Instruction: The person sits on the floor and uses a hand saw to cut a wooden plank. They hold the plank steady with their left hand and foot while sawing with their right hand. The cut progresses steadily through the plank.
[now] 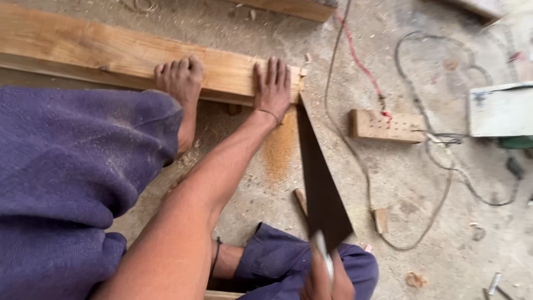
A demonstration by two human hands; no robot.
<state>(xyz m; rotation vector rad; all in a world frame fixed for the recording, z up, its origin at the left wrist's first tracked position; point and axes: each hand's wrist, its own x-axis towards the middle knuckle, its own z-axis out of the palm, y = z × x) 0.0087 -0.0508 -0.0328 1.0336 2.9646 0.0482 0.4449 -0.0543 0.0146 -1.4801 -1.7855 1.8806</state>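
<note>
Handsaw (322, 183) runs long from the right hand (325, 278) – closed round its handle – away to the plank (111, 55) end. Left hand (273, 86) lies flat, open, on that plank beside the blade tip – nearer the cut.

The long pale wooden plank (111, 55) bars the far left of the dusty concrete floor (422, 189). A bare foot (180, 83) and the left hand (273, 89) press on its near end, and the dark handsaw blade (322, 183) slants down from that end. Right of the blade, loose grey cables (444, 166) and a drilled wooden block (383, 126) clutter the floor. Open floor lies at the near right corner.
</note>
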